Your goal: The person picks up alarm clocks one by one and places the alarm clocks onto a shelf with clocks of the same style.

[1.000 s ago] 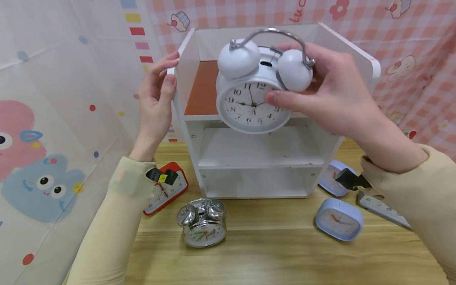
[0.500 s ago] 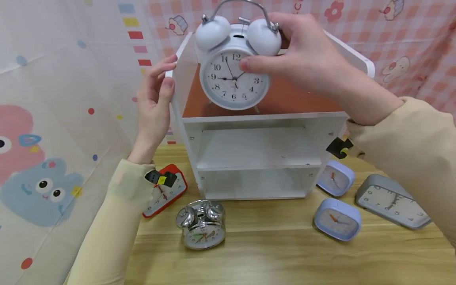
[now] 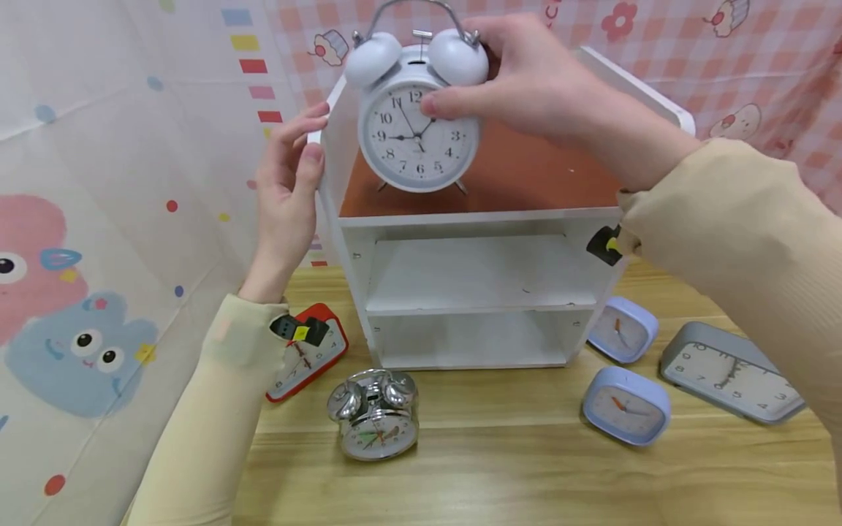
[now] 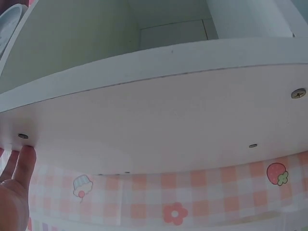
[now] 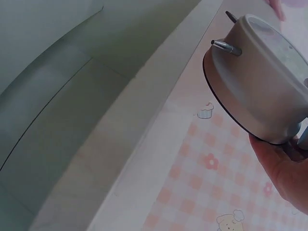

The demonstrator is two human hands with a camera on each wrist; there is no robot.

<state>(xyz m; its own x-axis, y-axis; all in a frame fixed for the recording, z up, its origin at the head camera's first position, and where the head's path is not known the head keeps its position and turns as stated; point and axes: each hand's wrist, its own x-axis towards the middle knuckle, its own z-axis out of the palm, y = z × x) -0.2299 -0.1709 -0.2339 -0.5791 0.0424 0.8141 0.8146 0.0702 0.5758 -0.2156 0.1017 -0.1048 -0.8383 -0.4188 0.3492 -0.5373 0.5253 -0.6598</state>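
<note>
My right hand (image 3: 520,77) grips a white twin-bell alarm clock (image 3: 421,139) from its right side, thumb across the dial. The clock is upright over the left part of the brown top (image 3: 526,168) of a white shelf unit (image 3: 483,274). Whether its small metal feet touch that surface I cannot tell. In the right wrist view, the underside of the alarm clock (image 5: 260,82) and its feet show. My left hand (image 3: 287,186) touches the unit's left side panel, thumb at the front edge. Fingertips (image 4: 26,156) press that panel's outer face in the left wrist view.
On the wooden table (image 3: 500,475) stand a silver twin-bell clock (image 3: 375,416) and a red clock (image 3: 312,351), partly behind my left cuff. Two lilac clocks (image 3: 625,409) and a grey clock (image 3: 730,372) lie to the right. A checked cloth (image 3: 770,66) hangs behind.
My right hand has carried the white alarm clock left and farther back over the brown top, and the clock has become more upright. My left hand has stayed on the side panel.
</note>
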